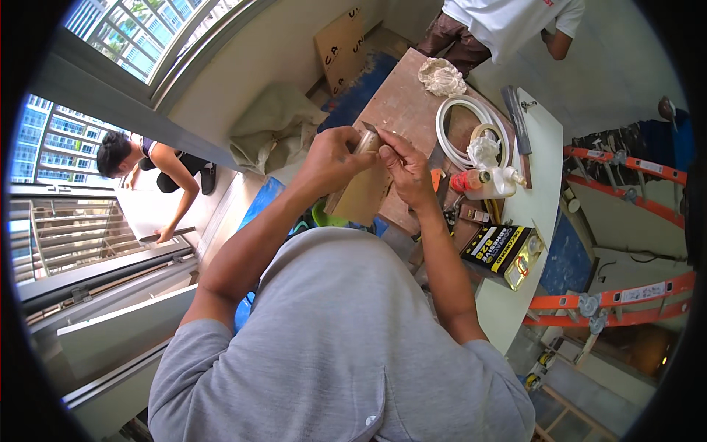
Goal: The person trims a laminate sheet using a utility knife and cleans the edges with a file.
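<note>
In front of my chest, a tan, flat wooden board (362, 196) stands tilted between my two hands. My left hand (335, 160) is closed on its upper left part, thumb across the face. Thumb and fingers of my right hand (409, 173) pinch at the upper right edge. A small dark flat piece (370, 128) sticks up at the top between the fingertips; I cannot tell whether it is a blade or which hand has it. Beyond my hands is a worn brown worktop (401, 99).
A white coil (442, 121), crumpled cloth (442, 76), plastic bottle (502, 182) and black-yellow adhesive can (504, 254) crowd the right side. Orange ladders (626, 298) stand farther right. One person bends over a white panel (151, 199) at left; another (501, 26) stands beyond the worktop.
</note>
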Motion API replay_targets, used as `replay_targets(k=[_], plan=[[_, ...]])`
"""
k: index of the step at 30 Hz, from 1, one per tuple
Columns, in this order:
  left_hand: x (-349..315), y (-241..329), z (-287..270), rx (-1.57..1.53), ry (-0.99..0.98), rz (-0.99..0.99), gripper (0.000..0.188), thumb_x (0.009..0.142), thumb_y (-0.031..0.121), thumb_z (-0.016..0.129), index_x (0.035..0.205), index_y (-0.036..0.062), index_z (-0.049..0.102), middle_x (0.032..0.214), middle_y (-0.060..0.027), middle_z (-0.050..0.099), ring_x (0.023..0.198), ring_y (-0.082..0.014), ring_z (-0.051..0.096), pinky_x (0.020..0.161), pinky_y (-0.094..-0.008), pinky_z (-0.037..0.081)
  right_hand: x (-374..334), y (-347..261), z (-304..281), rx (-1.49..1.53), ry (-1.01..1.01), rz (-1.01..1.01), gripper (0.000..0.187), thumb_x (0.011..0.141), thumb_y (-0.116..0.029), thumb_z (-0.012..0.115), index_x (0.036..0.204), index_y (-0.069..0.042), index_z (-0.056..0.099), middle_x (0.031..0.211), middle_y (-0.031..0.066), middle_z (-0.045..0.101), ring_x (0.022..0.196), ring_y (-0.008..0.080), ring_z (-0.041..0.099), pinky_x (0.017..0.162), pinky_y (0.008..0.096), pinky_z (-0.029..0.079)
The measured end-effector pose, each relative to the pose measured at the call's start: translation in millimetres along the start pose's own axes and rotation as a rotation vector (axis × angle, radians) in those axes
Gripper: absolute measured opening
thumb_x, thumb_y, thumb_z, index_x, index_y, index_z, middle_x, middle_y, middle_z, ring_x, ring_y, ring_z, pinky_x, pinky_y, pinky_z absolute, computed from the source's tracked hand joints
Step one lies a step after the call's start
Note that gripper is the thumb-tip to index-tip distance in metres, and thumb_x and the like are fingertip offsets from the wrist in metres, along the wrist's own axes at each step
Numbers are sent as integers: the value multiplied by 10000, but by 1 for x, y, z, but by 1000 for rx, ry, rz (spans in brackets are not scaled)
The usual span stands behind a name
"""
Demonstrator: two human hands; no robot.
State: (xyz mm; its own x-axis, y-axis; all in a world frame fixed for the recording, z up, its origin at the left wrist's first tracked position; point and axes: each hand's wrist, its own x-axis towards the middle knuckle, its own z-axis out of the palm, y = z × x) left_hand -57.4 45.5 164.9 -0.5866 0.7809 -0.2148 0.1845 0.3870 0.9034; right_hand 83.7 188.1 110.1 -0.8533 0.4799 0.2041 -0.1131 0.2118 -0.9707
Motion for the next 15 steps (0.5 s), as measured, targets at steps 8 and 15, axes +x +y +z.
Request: replay_targets(k=[8, 15], plan=[[-10, -2, 19, 115, -24, 66, 345, 795, 231, 825, 927, -71, 725, 680, -110, 641, 616, -160, 548, 587, -383, 467, -9, 3, 0, -4, -46, -53, 253, 1031, -62, 652, 1265, 10, 712, 1177, 105, 763, 1085, 163, 699, 963, 311, 544], [5, -32, 30, -75, -111, 29, 300, 828, 180, 808, 1017, -46, 746, 846, -65, 727, 747, -132, 650, 694, -337, 533, -7, 6, -29, -26, -154, 123, 310, 1006, -81, 694, 1305, -2, 692, 1170, 109, 764, 1053, 167, 705, 938, 318, 551]])
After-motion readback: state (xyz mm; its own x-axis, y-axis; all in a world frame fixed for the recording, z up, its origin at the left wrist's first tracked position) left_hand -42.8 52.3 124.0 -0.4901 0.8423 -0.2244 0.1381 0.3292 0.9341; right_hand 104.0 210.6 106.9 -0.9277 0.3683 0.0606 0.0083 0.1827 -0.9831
